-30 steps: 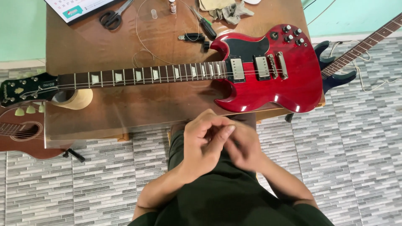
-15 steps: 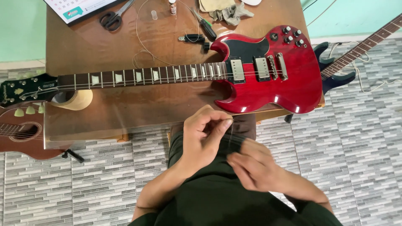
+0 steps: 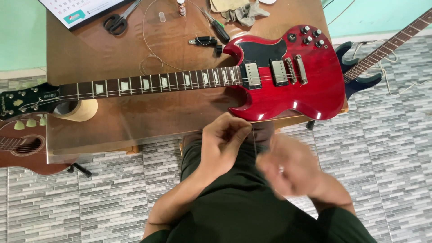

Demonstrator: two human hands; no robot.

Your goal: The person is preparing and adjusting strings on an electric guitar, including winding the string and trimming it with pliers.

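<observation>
Since the earlier frame, right hand [image 3: 288, 168] had drawn down and away from left hand [image 3: 222, 141], which had stayed put; both sat over the person's lap, just below the counter [image 3: 135, 121] edge.

Left hand: fingers pinched shut on a thin guitar string [image 3: 254, 143], which ran down toward the right hand.
Right hand: motion-blurred; whether it gripped the string could not be told.
Red electric guitar [image 3: 279, 72]: lay flat across the counter, neck to the left, headstock [image 3: 27, 101] over a tape roll [image 3: 78, 110].
Also on counter: scissors [image 3: 118, 20], screwdriver [image 3: 217, 27], cloth [image 3: 240, 11], loose wire loop [image 3: 148, 49].

Risk, judged: the taut string could slip from the pinch and whip or kink; its free end could scratch the glossy red body nearby.
</observation>
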